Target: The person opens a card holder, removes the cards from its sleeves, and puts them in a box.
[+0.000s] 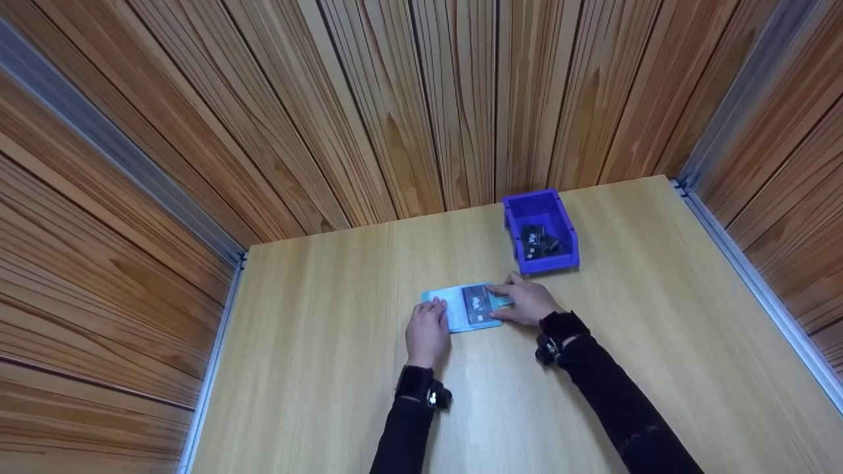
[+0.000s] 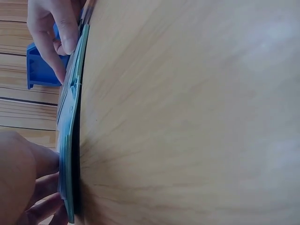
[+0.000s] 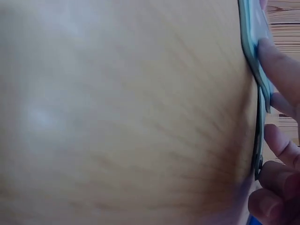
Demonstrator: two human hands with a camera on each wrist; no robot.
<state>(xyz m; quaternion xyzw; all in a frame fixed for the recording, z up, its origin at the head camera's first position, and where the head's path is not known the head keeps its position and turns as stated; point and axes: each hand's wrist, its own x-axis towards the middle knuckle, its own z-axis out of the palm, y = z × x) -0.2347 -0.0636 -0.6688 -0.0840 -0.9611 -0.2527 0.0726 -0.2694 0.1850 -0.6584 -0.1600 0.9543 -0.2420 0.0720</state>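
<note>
At mid-worktop (image 1: 316, 342), pale wood-grained and flat: thin light-blue rectangular card holder (image 1: 456, 313), opened out between left hand (image 1: 427, 329) and right hand (image 1: 527, 301). Layered along the near edge in left wrist view, with dark shadow just beneath.

On right half of holder: dark rectangular card with white print (image 1: 477, 306), edge partly covered by right hand. Cannot tell whether loose or tucked under a clear sleeve.

Left hand: at left end of holder, fingers (image 2: 44, 183) bent around it, grasping. Right hand: at right end, thumb and index finger apart, touching holder and card; other fingers bent. Cannot tell whether pinching or merely pressing.

Beyond right hand, near its knuckles: violet-blue open-fronted plastic bin (image 1: 553, 264), several small black cards with white print (image 1: 535, 240) lying overlapped inside, toward low front wall.

On both arms, black long sleeves (image 1: 619, 395); at both wrists, black bands with small cameras (image 1: 415, 382). Behind and to either side, brown wood-plank walls (image 1: 395, 99), grey metal posts (image 1: 132, 148) at corners.
</note>
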